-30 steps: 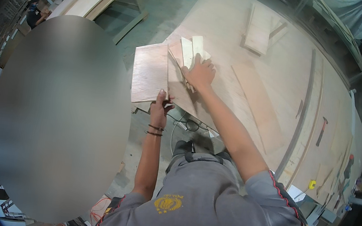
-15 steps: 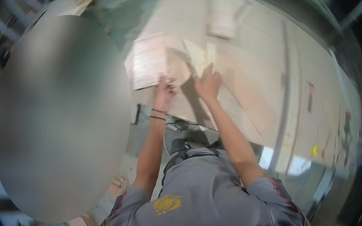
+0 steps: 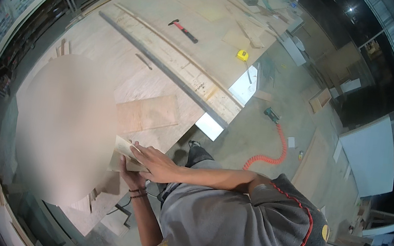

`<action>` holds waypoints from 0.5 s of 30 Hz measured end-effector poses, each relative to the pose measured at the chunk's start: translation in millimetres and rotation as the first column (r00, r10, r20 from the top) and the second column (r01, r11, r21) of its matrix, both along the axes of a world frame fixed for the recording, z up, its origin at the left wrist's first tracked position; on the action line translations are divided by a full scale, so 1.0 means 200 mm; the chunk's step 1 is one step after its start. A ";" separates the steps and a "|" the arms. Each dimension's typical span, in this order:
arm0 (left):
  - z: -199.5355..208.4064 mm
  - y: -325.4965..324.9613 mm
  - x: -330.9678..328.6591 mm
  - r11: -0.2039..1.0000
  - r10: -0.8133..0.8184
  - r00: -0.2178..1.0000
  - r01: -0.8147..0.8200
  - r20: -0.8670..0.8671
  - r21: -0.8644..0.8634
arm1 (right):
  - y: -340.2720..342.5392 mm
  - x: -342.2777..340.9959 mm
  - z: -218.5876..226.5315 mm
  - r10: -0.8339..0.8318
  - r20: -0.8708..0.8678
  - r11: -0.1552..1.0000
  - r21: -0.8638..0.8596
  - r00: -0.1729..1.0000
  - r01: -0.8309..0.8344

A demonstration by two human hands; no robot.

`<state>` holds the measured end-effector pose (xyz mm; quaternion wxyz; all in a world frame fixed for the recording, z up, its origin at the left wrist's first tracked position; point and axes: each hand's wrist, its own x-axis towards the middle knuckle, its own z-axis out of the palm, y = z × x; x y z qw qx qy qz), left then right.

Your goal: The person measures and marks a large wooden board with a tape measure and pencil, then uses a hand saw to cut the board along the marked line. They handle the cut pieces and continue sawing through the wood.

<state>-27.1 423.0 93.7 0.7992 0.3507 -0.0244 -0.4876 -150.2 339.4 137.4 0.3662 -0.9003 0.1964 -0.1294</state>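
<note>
"What is being held?"
"Pale, flat wooden pieces [image 3: 124,145], partly masked by a grey-beige oval blur [image 3: 64,125], are being gripped above the near edge of a broad, pale plywood desk [image 3: 162,81]."
"How?"
"By the bare left hand [image 3: 133,179], they are being clasped from below; by the bare right hand [image 3: 156,164], fingers close together, they are being pinched from above."
"Nearby?"
"A rectangular, reddish plywood panel [image 3: 148,113] is being supported by the desk."
</note>
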 end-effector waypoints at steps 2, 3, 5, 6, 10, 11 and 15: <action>-0.02 -0.07 -0.05 0.997 -0.018 0.999 0.021 -0.041 0.073 | -0.10 -0.07 0.00 -0.017 0.014 0.999 -0.029 1.000 0.017; -0.03 -0.15 -0.08 0.996 0.029 1.000 -0.029 0.001 0.087 | -0.17 -0.10 -0.03 -0.012 0.002 0.997 -0.077 1.000 0.012; -0.04 -0.30 -0.17 0.989 0.019 0.998 -0.009 -0.065 0.147 | -0.30 -0.16 -0.16 -0.007 0.038 0.982 -0.187 0.999 0.014; -0.06 -0.38 -0.22 0.985 0.021 0.995 -0.004 -0.098 0.174 | -0.36 -0.20 -0.22 0.002 0.054 0.970 -0.244 0.999 0.011; -0.16 -0.64 -0.38 0.971 0.073 0.997 -0.072 0.003 0.226 | -0.68 -0.38 -0.12 0.130 -0.079 0.985 -0.107 0.988 -0.138; -0.08 -0.74 -0.44 0.937 0.114 0.986 -0.146 0.118 0.316 | -0.83 -0.45 -0.08 0.147 0.039 0.985 -0.095 0.988 -0.143; -0.05 -0.96 -0.52 0.916 0.079 0.987 -0.128 0.141 0.380 | -1.66 -0.77 -0.12 -0.051 0.194 0.974 0.227 0.980 0.006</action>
